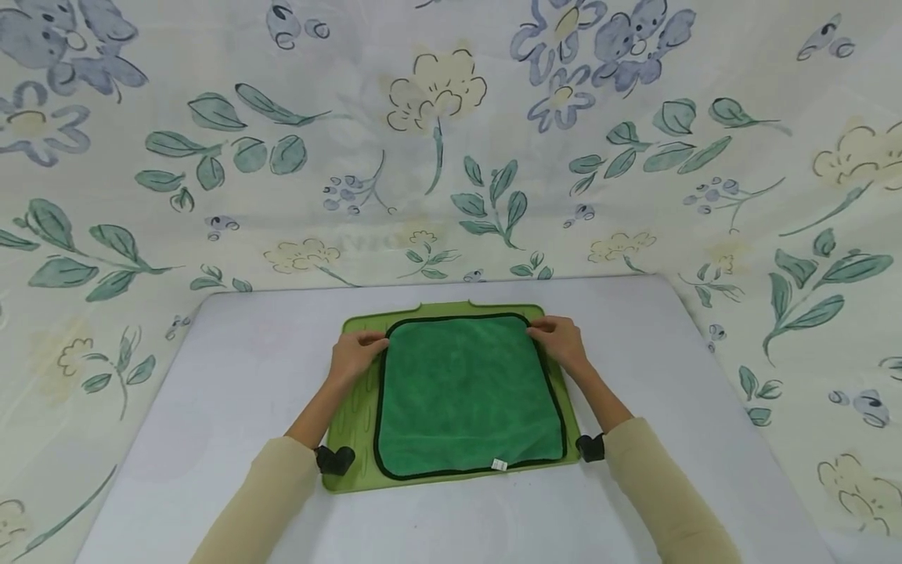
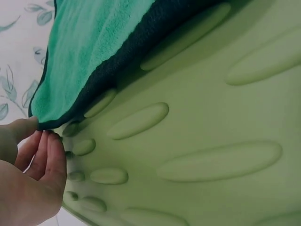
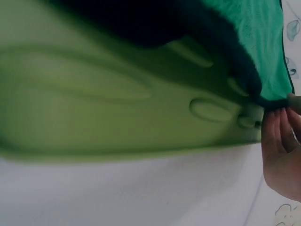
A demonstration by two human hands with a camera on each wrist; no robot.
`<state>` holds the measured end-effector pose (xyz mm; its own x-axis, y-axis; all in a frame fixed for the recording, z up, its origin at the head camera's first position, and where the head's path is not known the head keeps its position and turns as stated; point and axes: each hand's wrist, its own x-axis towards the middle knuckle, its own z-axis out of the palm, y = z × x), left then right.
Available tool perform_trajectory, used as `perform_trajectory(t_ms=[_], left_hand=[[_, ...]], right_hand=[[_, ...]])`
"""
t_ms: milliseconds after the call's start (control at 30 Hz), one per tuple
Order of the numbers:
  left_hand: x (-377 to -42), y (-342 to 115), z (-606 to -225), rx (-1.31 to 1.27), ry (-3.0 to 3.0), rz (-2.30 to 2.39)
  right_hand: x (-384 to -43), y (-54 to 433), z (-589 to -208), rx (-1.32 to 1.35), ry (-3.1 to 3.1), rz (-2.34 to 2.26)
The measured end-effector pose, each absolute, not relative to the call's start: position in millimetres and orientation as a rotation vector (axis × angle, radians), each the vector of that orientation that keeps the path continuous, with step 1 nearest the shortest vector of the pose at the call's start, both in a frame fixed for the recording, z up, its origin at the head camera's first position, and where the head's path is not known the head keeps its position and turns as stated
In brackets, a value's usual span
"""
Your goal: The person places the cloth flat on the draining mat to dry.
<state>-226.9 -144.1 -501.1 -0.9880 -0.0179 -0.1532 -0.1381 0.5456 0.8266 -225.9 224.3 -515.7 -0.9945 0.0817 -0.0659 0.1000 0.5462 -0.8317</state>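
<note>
A green towel point(image 1: 468, 384) with a black border is spread over a light green plastic board point(image 1: 352, 423) with raised oval ridges. My left hand point(image 1: 355, 356) pinches the towel's far left corner between thumb and fingers; the left wrist view shows that hand point(image 2: 40, 165) at the dark edging. At the far right corner, my right hand point(image 1: 559, 341) pinches the border too, as the hand point(image 3: 284, 136) in the right wrist view shows. Both corners look slightly lifted off the ridges. A small white tag point(image 1: 499, 464) sticks out at the near edge.
The board lies on a white table point(image 1: 232, 407), and its left strip of ridges shows beside the towel. Behind and on both sides hangs a floral cloth point(image 1: 451, 157). Dark wrist straps with mounts point(image 1: 335, 460) sit at both cuffs, close over the board.
</note>
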Motion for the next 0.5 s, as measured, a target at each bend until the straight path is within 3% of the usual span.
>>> perform_trajectory(t_ms=[500], left_hand=[[-237,-146,-502,-0.201,2.659,1.443]], right_hand=[[-239,224,-512,0.309,2.686,-1.485]])
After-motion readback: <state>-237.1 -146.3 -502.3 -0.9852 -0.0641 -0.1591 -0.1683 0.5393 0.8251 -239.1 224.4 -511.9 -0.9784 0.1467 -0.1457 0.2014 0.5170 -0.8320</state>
